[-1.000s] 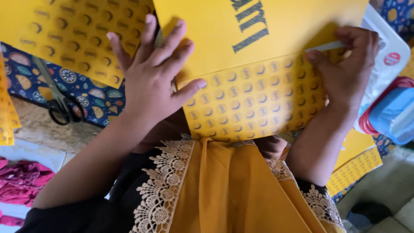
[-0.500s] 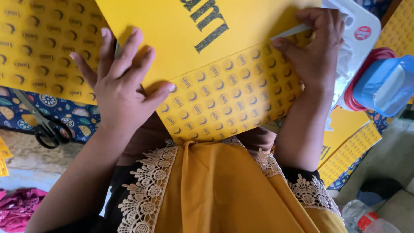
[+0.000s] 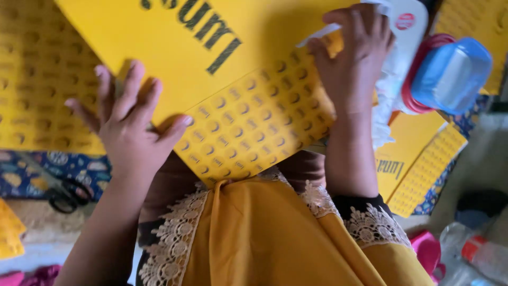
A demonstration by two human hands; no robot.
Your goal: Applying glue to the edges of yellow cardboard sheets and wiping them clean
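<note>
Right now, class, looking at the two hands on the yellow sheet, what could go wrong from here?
1. The right hand pinches a thin white strip at the sheet's edge; a sharp pull might tear it.
2. The left hand presses only one corner of the yellow sheet, which rests on the lap, so it could slip or crease.
3. Scissors lie near the left arm, where an elbow might catch them.

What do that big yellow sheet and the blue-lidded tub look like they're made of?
The yellow sheet looks like matte card or sticker paper: flat, stiff, printed with rows of small round labels, no shine. The blue-lidded tub looks like plastic: smooth, moulded, with a soft sheen and a red rim.
</note>
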